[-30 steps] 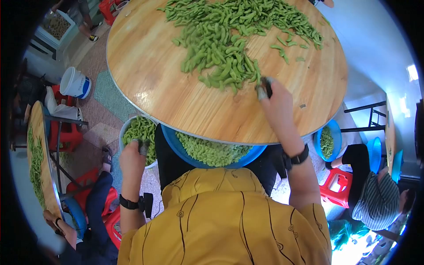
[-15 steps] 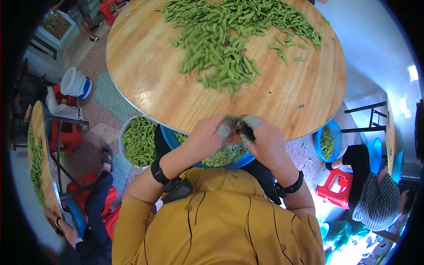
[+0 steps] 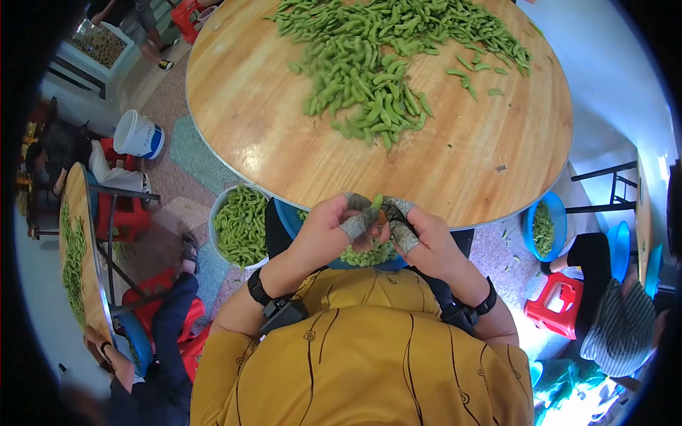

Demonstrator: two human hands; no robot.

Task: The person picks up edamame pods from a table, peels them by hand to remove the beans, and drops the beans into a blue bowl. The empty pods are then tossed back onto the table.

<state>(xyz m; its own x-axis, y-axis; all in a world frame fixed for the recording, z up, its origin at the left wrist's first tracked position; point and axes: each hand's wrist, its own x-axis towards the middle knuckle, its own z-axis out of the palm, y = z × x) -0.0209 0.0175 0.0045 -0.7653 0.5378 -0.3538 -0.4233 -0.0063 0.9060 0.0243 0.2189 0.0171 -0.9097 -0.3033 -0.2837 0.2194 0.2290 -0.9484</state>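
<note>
My left hand (image 3: 328, 228) and my right hand (image 3: 424, 238) are close together at the near edge of the round wooden table (image 3: 249, 92), with grey coverings on thumbs and fingers. A green pod (image 3: 377, 202) shows between them, pinched in the fingers of my left hand. The right fingers are curled beside it; whether they hold anything is too small to tell. Below my hands, a blue basin (image 3: 290, 221) with shelled green beans (image 3: 369, 254) sits in front of my body. A big heap of green pods (image 3: 383, 64) covers the table's far part.
A white basin (image 3: 214, 226) full of pods stands left of the blue basin. Beyond it are a white bucket (image 3: 139, 135) and another table (image 3: 94, 263) with pods and a person's hand. At right are a blue basin (image 3: 560, 226), a red stool (image 3: 555, 305) and a seated person (image 3: 618, 326).
My hands have turned slightly apart, and a green pod now shows between them. The whole view has shifted, so the table and basins appear further right.
</note>
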